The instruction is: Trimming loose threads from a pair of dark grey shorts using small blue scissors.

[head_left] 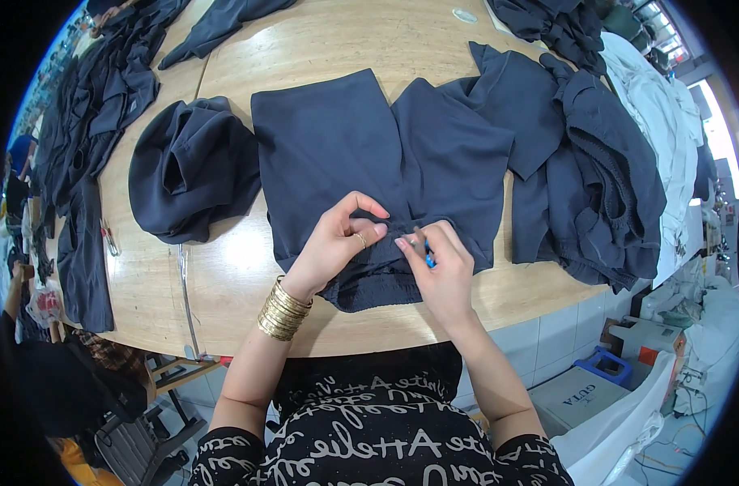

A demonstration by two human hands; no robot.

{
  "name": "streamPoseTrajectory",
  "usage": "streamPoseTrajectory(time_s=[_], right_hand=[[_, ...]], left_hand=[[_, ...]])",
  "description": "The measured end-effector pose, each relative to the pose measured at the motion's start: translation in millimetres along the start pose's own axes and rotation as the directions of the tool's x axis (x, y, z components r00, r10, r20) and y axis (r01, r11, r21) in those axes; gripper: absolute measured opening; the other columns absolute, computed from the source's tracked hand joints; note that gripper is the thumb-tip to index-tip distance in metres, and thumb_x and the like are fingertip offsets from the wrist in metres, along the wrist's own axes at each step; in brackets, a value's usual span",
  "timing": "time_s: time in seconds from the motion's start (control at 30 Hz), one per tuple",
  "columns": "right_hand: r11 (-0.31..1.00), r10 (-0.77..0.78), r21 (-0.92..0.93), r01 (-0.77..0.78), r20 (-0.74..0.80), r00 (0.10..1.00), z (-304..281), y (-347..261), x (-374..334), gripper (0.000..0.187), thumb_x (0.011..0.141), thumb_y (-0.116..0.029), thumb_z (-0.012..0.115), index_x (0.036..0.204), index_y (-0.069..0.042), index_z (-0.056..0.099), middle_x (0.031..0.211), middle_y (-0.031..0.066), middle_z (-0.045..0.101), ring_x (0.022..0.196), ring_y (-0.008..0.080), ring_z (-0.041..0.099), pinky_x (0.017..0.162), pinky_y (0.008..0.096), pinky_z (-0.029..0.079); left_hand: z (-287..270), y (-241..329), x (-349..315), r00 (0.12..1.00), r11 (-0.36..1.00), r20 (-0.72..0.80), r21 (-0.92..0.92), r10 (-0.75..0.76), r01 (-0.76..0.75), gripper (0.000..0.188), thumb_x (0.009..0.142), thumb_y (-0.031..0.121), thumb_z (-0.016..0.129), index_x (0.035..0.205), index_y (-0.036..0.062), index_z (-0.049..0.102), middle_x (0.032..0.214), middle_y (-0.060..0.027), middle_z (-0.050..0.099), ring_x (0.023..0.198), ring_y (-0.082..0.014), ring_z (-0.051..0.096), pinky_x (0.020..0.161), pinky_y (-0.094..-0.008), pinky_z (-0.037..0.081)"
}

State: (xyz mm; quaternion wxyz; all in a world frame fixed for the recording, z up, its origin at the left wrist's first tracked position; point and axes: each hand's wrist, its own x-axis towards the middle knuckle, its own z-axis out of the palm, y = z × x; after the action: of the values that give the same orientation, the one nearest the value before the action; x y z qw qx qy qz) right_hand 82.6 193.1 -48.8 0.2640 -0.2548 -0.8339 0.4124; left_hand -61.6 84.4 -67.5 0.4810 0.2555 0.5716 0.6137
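A pair of dark navy shorts lies flat in the middle of the frame on a pale wooden table, legs pointing toward the upper edge and the gathered waistband nearest the person, close to the table's lower edge. The left hand rests on the waistband area just below centre, fingers curled, thumb and forefinger pinching a fold of the fabric; a ring sits on one finger and a stack of gold bangles circles the wrist. The right hand is just beside it, fingertips almost touching the left, closed around a small blue-handled thread snipper whose tip meets the cloth between the two hands. Whether the blades are open cannot be told.

To the left of the shorts lies a crumpled dark garment. At the right of the frame a heap of similar dark garments is piled up, touching the shorts' right leg, with white cloth behind it. More dark pieces trail along the upper left. A blue step stool stands on the floor at lower right.
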Motion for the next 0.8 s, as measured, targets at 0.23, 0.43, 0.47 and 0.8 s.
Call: streamPoseTrajectory(time_s=[0.23, 0.43, 0.47, 0.8], right_hand=[[0.725, 0.114, 0.546, -0.420, 0.506, 0.855, -39, 5, 16, 0.014, 0.087, -0.013, 0.067, 0.080, -0.002, 0.063, 0.076, -0.0003, 0.064, 0.070, 0.0050, 0.056, 0.063, 0.0223, 0.045], [0.957, 0.137, 0.225, -0.181, 0.197, 0.971, -31, 0, 22, 0.015, 0.080, -0.012, 0.073, 0.084, 0.001, 0.066, 0.073, 0.0060, 0.063, 0.065, 0.0100, 0.056, 0.060, 0.0237, 0.043], [0.986, 0.105, 0.112, -0.126, 0.182, 0.978, -30, -1, 23, 0.016, 0.078, -0.009, 0.074, 0.087, 0.000, 0.065, 0.079, 0.0068, 0.062, 0.065, 0.0132, 0.058, 0.061, 0.0263, 0.046], [0.980, -0.200, 0.006, 0.200, 0.056, 0.978, -6, 14, 15, 0.010, 0.079, -0.002, 0.068, 0.087, -0.003, 0.062, 0.080, 0.0053, 0.055, 0.057, 0.0161, 0.056, 0.050, 0.0269, 0.043]], left_hand=[[-1, 4, -5, 0.997, 0.999, 0.056, -0.018, 0.047, -0.047, 0.024, 0.091, 0.002, 0.058, 0.114, 0.0036, 0.049, 0.089, 0.0014, 0.062, 0.082, 0.0000, 0.053, 0.076, -0.0172, 0.041], [-1, 10, -7, 0.994, 0.998, 0.099, -0.034, 0.055, -0.052, 0.026, 0.092, 0.001, 0.055, 0.118, 0.0034, 0.048, 0.083, 0.0023, 0.059, 0.078, -0.0004, 0.051, 0.075, -0.0174, 0.040], [-1, 10, -7, 0.995, 0.999, 0.090, 0.001, 0.038, -0.038, 0.027, 0.093, 0.002, 0.054, 0.119, 0.0034, 0.048, 0.079, 0.0033, 0.056, 0.075, -0.0004, 0.049, 0.075, -0.0177, 0.040], [3, 13, -6, 0.994, 0.998, 0.100, -0.065, 0.030, -0.024, 0.032, 0.090, 0.000, 0.054, 0.122, 0.0037, 0.049, 0.091, -0.0012, 0.063, 0.081, -0.0020, 0.054, 0.077, -0.0193, 0.042]])
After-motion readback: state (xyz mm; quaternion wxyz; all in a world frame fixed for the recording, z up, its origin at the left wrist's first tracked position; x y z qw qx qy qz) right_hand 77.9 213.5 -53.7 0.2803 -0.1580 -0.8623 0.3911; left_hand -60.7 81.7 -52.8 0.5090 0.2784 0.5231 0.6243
